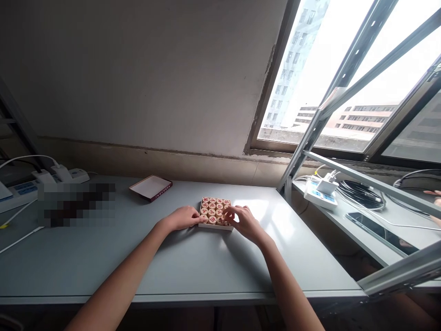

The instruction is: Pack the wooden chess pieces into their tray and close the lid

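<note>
A shallow box (216, 226) of round wooden Chinese chess pieces (212, 212) with red characters lies on the grey table, the pieces set in rows. At its near left corner, my left hand (182, 218) is closed, with the thumb over the edge by a corner piece. From the right, my right hand (245, 221) reaches over the box, thumb and forefinger curled together at a Chinese chess piece in the right-hand column. Those fingers partly cover the pieces there. Behind and to the left lies the dark red box lid (150, 187), its white inside facing up.
Power strips (27, 187) with plugs and cables sit at the left, near a pixelated patch. Right of a metal frame (303, 142), another table holds a power strip (320, 195), coiled black cable (360, 194) and a phone (381, 232). Another person's hand (437, 202) shows at the right edge.
</note>
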Demonstrator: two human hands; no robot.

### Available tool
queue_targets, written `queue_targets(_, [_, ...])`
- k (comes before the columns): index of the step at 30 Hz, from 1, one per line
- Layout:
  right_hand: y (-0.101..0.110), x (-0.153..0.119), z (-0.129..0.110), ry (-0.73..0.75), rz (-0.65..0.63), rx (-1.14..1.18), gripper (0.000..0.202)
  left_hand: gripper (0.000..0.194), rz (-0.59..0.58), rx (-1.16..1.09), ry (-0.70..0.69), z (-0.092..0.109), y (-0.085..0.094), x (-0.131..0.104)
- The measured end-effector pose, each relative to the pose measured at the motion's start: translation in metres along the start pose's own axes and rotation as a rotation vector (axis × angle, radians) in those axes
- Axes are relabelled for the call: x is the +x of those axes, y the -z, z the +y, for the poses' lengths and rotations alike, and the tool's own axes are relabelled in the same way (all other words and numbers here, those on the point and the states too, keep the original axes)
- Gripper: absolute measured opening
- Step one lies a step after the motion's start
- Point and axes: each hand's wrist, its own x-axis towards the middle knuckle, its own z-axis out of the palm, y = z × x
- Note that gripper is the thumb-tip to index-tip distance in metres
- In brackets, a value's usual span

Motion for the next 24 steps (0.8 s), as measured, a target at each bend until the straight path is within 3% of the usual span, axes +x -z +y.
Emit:
queue_targets(4, [0.001, 0.001, -0.001, 0.005, 0.019, 0.033, 0.017, 0.058, -0.008, 0.022, -0.004, 0.000, 0.000, 0.000])
queue_targets(8, [0.012, -0.003, 0.015, -0.185, 0.093, -0.113, 0.017, 0.055, -0.012, 0.016, -0.009, -0.003, -0.001, 0.001])
queue_targets(13, [0.026, -0.021, 0.061, -0.437, -0.198, 0.102, 0.031, 0.055, -0.012, 0.010, 0.009, -0.005, -0.002, 0.002])
queue_targets(15, [0.028, -0.025, 0.072, -0.467, -0.238, 0.159, 0.029, 0.054, -0.014, 0.008, 0.008, -0.005, -0.002, 0.002])
queue_targets(18, [0.030, -0.023, 0.069, -0.408, -0.224, 0.232, 0.021, 0.055, -0.014, 0.005, 0.003, -0.003, -0.001, 0.001])
queue_targets(24, [0.021, -0.005, 0.026, -0.097, -0.101, 0.308, 0.025, 0.058, -0.011, 0.021, 0.010, -0.002, -0.001, 0.001])
